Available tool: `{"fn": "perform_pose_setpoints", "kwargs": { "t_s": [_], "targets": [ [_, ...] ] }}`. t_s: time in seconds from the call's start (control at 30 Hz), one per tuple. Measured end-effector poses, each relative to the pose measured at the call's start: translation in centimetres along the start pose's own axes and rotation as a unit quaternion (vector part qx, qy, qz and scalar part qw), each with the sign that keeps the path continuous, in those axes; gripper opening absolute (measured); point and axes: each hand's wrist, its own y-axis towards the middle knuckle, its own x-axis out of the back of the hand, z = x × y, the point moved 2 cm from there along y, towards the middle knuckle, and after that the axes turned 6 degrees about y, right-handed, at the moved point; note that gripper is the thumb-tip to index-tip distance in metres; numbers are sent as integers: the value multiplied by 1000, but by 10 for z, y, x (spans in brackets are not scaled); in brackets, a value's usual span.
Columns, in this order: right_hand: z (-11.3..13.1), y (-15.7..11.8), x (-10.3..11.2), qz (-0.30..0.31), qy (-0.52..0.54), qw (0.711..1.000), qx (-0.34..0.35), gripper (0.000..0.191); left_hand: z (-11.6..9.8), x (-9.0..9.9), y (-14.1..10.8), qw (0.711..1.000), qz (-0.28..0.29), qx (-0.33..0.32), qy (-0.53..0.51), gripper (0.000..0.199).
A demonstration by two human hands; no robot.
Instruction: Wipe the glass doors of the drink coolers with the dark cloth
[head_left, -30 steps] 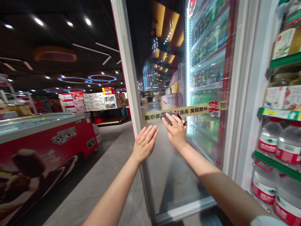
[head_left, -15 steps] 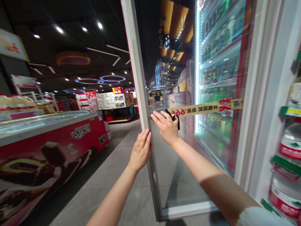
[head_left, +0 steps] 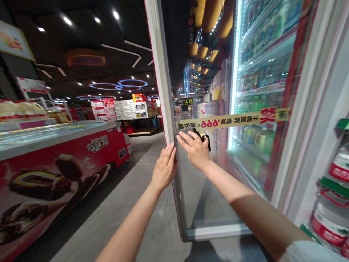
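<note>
Head view: the right hand point(head_left: 195, 150) lies flat over a dark cloth point(head_left: 209, 142), pressing it, as far as can be judged, against the glass door point(head_left: 201, 196), its fingers straight and slightly spread; whether any finger pinches the fabric cannot be told. The cloth is mostly hidden beneath that palm, showing above the fingers and as a black edge to their right, so its own long axis is unclear. It sits just under the lower edge of a yellow strip point(head_left: 242, 120) of mirrored lettering, near the strip's left end; the strip runs almost level, rising a little to the right. The relation that matters is between the cloth and the door's pale upright frame point(head_left: 159, 65), which is long from top to bottom and leans left at its top in this view. The right fingertips point up and left, just beside that upright, so most of the glass lies to the right of the cloth. The left hand point(head_left: 164, 168) rests along the upright, fingers straight and close together, a little lower and left of the right hand; its thumb is hidden, so whether it grips the edge cannot be told. The right hand is thus the nearer, touching the cloth, while the left is apart from it.
</note>
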Motion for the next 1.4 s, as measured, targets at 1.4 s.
{"fn": "perform_pose_setpoints", "kwargs": {
  "t_s": [1.4],
  "targets": [
    [-18,-29,63,-75,-73,994,-16,62,-42,48,21,986,-147,70,33,64]
  ]
}}
